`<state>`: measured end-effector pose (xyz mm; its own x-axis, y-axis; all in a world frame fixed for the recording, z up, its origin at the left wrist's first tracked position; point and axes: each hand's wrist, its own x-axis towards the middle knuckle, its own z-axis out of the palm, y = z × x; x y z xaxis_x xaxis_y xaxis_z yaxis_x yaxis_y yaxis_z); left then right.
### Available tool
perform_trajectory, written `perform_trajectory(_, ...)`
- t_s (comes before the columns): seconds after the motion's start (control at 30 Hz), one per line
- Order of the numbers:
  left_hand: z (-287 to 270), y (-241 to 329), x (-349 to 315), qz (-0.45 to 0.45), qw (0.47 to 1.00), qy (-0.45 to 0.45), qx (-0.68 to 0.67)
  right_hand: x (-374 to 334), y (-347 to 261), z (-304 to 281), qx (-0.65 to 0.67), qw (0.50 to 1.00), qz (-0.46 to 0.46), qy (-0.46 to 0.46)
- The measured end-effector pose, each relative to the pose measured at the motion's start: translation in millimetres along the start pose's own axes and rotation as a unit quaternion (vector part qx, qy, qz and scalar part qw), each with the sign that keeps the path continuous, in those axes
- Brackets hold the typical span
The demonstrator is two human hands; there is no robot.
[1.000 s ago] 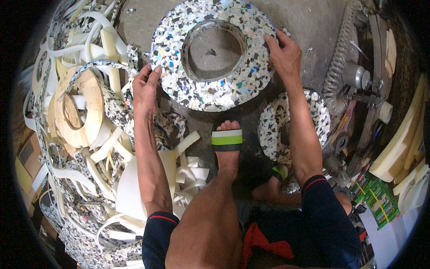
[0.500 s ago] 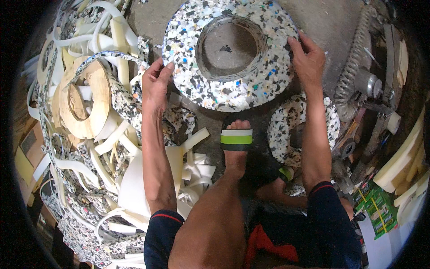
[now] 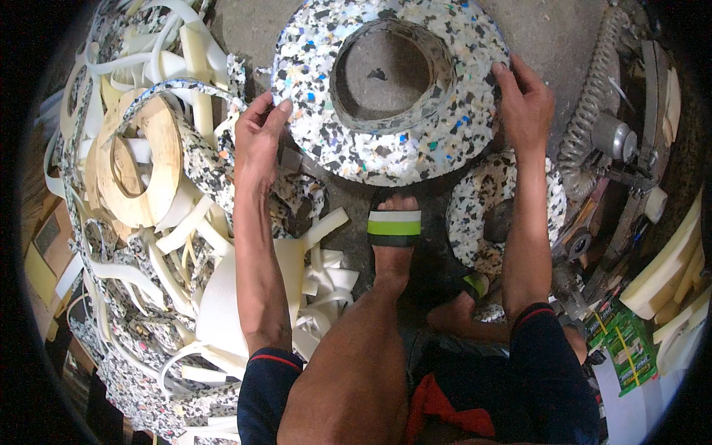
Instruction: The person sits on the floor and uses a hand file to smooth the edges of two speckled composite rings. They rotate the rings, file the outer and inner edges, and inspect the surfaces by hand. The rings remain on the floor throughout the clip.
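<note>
Your left grip (image 3: 256,141) and right grip (image 3: 528,107), part-closed, hold the foam ring (image 3: 393,154) by opposite sides; it now looms larger, likely lifted.

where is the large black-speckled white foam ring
In the head view, the large ring is top centre, between the left hand and right hand.

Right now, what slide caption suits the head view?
Left hand and right hand hold a speckled foam ring at opposite sides.
</note>
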<state>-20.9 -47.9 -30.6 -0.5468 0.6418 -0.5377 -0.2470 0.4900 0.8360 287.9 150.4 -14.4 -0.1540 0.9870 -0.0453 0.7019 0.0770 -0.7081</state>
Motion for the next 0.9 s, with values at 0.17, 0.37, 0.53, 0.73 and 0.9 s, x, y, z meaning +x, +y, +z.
perform_trajectory(0.17, -4.2, -9.7, 10.0, 0.003, 1.0, -0.002, -0.009, 9.6, 0.8, 7.1, 0.095, 0.995, 0.029, -0.016)
perform_trajectory(0.37, -3.3, -5.3, 3.9, -0.002, 1.0, 0.015, 0.002, 13.8, 6.0, 17.3, 0.069, 0.994, -0.081, 0.036)
perform_trajectory(0.53, 1.3, -0.7, 1.6, -0.014, 1.0, 0.012, 0.012, 11.0, 11.1, 15.7, 0.1, 0.995, -0.008, 0.002)
perform_trajectory(0.73, 1.2, -3.8, 5.2, -0.013, 1.0, -0.01, 0.01, 23.2, 18.3, 25.5, 0.042, 0.991, -0.117, 0.043)
perform_trajectory(0.9, 3.7, -4.5, 3.7, 0.001, 0.999, 0.027, 0.034, 20.5, 21.1, 26.9, 0.077, 0.997, 0.011, -0.004)
